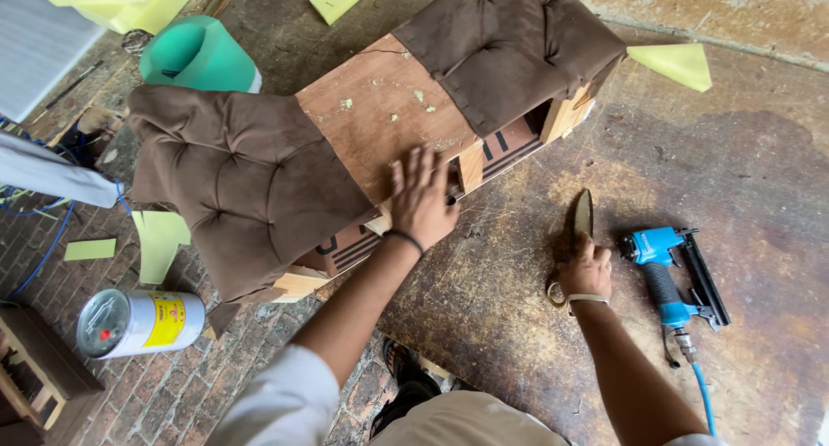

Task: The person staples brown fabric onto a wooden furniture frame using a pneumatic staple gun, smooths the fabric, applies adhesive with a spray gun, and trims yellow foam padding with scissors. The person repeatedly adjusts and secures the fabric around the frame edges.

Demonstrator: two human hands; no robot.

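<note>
My left hand lies flat, fingers spread, on the bare plywood face of a wooden frame on the worktable. Brown tufted fabric covers the frame's left end and its far right end. My right hand is closed around the handles of a pair of large scissors resting on the table, blades pointing away from me. A blue pneumatic stapler lies just right of that hand, untouched.
Worn brown worktable with yellow-green foam offcuts. On the brick floor to the left stand a metal can with a yellow label, a teal roll and foam scraps. A blue air hose trails from the stapler.
</note>
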